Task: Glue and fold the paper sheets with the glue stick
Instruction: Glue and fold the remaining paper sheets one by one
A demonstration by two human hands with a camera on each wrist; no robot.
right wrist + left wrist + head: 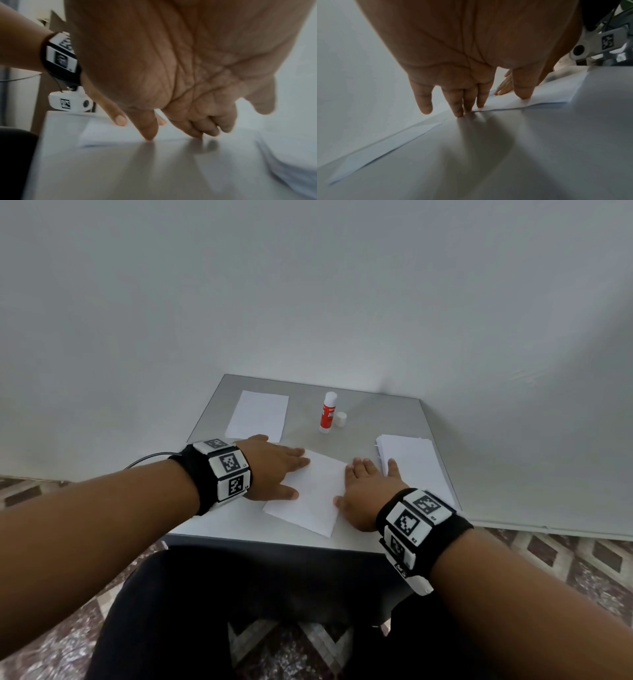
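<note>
A folded white paper lies slanted in the middle of the small grey table. My left hand presses flat on its left part with straight fingers, and my right hand presses flat on its right edge. In the left wrist view my left hand has its fingertips on the paper edge. In the right wrist view my right hand touches the paper with thumb and fingertips. The red-and-white glue stick stands uncapped behind the paper, its white cap beside it.
A single white sheet lies at the table's back left. A stack of white sheets lies at the right edge, just beyond my right hand. White walls close the table's far and right sides. My dark-clad lap sits below the near edge.
</note>
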